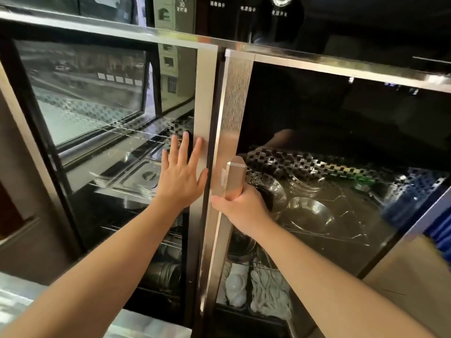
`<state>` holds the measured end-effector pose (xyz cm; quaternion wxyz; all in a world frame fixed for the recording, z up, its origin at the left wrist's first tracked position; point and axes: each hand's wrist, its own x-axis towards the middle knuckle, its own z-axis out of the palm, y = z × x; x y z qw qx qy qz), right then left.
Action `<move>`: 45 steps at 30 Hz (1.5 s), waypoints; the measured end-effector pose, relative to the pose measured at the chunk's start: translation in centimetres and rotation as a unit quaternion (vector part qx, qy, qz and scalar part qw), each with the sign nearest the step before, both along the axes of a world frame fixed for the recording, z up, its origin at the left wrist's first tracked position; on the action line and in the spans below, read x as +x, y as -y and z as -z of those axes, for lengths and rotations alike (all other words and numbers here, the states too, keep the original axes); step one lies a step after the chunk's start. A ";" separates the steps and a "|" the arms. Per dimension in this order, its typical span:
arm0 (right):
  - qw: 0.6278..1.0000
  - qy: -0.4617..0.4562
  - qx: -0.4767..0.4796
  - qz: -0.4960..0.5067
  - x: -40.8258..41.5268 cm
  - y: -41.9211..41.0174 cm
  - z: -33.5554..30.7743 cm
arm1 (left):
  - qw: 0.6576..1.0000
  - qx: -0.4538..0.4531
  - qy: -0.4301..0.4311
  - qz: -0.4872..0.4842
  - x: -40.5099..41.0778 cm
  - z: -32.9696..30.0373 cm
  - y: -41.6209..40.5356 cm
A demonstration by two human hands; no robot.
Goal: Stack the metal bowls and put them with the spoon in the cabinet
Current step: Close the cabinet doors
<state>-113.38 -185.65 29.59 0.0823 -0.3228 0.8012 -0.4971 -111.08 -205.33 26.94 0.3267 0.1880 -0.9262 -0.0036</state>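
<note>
Both bare forearms are reaching up and forward from the lower edge of the view, converging toward the centre. The left hand (181, 173) is lying open and flat, palm forward, fingers (184, 147) spread and pointing upward, thumb angling out to the right. The right hand (240, 207) is curling in a closed grip, knuckles toward the camera, wrist bending slightly upward.

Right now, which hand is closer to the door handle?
The right hand. It is wrapped around the bottom of the door handle. The left hand lies flat and open on the other door, just to the left of the handle and not touching it.
</note>
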 end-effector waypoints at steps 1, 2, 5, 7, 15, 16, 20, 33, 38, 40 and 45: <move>1.000 0.000 -0.002 -0.003 -0.2 0.2 0.0 | 1.000 -0.001 0.004 -0.003 -0.4 0.3 0.1; 1.000 -0.002 -0.002 -0.005 -0.5 0.3 0.1 | 1.000 0.000 0.006 -0.005 -0.7 0.6 0.1; 1.000 -0.011 -0.005 -0.008 -1.3 0.9 0.3 | 1.000 0.005 -0.001 -0.012 -1.4 1.1 0.2; 1.000 -0.015 -0.010 -0.013 -1.7 1.1 0.3 | 1.000 0.005 -0.007 -0.019 -1.7 1.3 0.3; 0.996 -0.081 -0.030 0.029 -3.4 2.8 1.2 | 0.999 0.004 -0.032 -0.024 -2.1 1.7 0.2; 0.994 -0.094 -0.031 0.039 -3.6 3.1 1.4 | 0.999 0.001 -0.035 -0.025 -2.2 1.8 0.3; 0.984 -0.163 -0.048 0.062 -4.5 3.9 2.3 | 0.998 -0.011 -0.044 -0.032 -2.6 2.1 0.5; 0.960 -0.251 -0.095 0.077 -6.2 5.2 3.3 | 0.996 -0.028 -0.069 -0.040 -3.0 2.5 0.6; 0.957 -0.268 -0.071 0.085 -6.3 5.0 3.3 | 0.998 -0.025 -0.055 -0.028 -2.3 2.0 0.6; 0.957 -0.270 -0.057 0.086 -6.1 4.9 3.1 | 0.999 -0.019 -0.042 -0.024 -2.0 1.8 0.5; 0.961 -0.263 0.000 0.082 -5.4 4.3 2.8 | 1.000 0.008 -0.029 0.006 -0.9 0.8 0.4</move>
